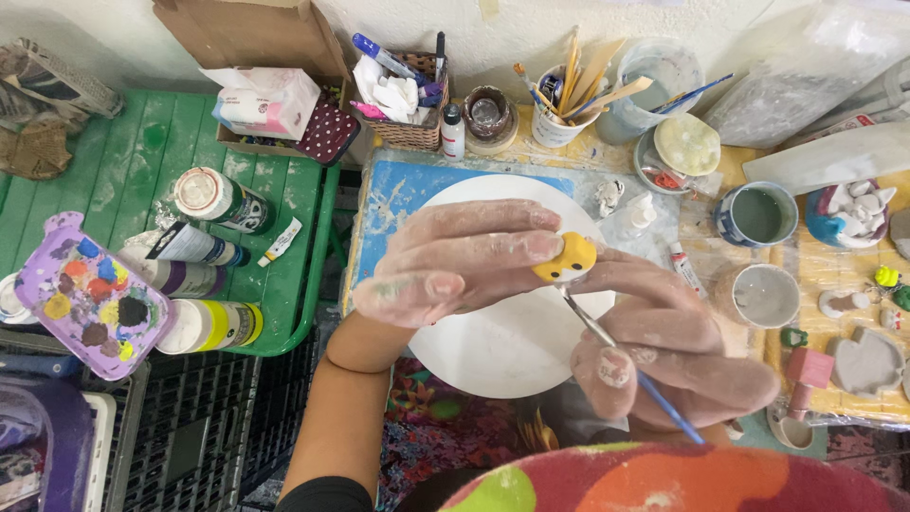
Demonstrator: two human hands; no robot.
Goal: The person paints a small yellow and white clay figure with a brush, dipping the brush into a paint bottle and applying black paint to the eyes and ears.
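Yellow figurine [565, 259] pinched at left hand [455, 261] fingertips — brush [626, 360] tip touching underneath.

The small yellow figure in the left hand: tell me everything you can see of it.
The small yellow figure is a rounded, clay-like piece, painted yellow on top with a white lower face and tiny dark dots. It is pinched at the fingertips of the left hand, above the round white plate. The tip of the thin paintbrush, held by the right hand, meets its underside.
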